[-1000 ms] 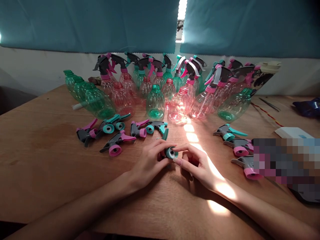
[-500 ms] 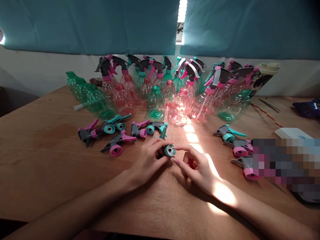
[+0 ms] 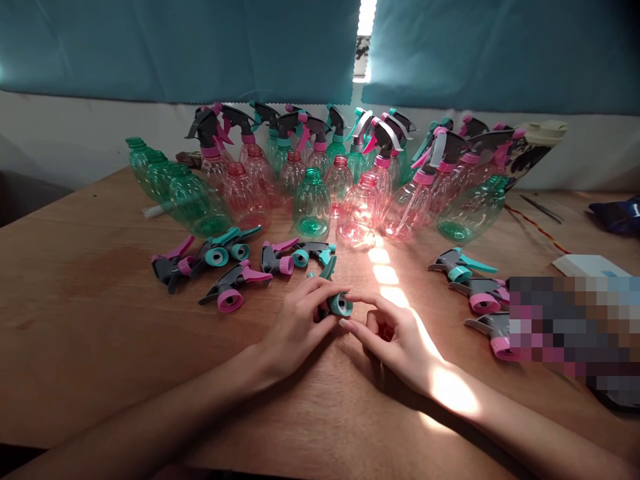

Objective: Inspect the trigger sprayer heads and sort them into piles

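My left hand (image 3: 299, 325) is closed around a dark grey and teal trigger spray head (image 3: 341, 305), held low over the table with the open end of its teal collar facing right and toward me. At that collar, the index finger of my right hand (image 3: 395, 331) touches the upper edge while the thumb sits at the lower edge. The other right fingers are curled in. Much of the spray head's body is hidden behind my left fingers. Its teal trigger sticks up beyond them. A green bottle (image 3: 311, 207) without a top stands behind my hands.
Several loose spray heads lie to the left, including a pink-collared one (image 3: 231, 300), and others lie to the right, such as a teal one (image 3: 459, 272). Rows of pink and green bottles stand along the back. A white box (image 3: 590, 268) and a blurred patch occupy the right side.
The spray head's collar has turned slightly and shifted a little right and down. My right index finger and thumb have moved slightly to the left around it. The view has tilted a bit.
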The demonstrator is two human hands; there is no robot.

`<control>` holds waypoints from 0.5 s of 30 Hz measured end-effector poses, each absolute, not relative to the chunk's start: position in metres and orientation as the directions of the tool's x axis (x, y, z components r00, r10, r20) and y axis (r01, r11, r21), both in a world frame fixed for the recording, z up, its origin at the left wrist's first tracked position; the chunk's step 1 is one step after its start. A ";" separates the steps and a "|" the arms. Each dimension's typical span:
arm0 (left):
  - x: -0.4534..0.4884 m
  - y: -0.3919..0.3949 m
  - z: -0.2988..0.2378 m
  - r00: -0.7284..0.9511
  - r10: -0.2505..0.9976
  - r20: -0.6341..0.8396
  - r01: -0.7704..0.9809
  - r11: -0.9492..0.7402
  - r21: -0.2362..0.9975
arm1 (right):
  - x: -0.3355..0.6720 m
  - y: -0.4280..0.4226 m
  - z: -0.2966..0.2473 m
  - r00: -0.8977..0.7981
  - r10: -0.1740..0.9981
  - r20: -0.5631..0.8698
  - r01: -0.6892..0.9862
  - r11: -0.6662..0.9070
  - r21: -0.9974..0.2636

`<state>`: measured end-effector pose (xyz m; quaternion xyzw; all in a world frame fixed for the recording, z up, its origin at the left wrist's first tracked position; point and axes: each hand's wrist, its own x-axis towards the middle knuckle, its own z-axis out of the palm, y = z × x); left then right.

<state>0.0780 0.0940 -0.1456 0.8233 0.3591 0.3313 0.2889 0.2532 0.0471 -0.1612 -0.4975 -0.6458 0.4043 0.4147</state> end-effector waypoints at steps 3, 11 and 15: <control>0.079 0.093 -0.145 0.557 0.760 0.335 0.360 -0.584 0.727 | 0.253 0.050 -0.160 -0.179 0.973 0.143 0.253 0.186 -0.949; 0.078 0.092 -0.146 0.518 0.779 0.352 0.412 -0.588 0.696 | 0.257 0.045 -0.162 -0.122 0.946 0.300 0.552 0.316 -0.771; 0.077 0.092 -0.148 0.501 0.779 0.377 0.456 -0.608 0.650 | 0.254 0.040 -0.160 -0.114 0.946 0.302 0.582 0.310 -0.751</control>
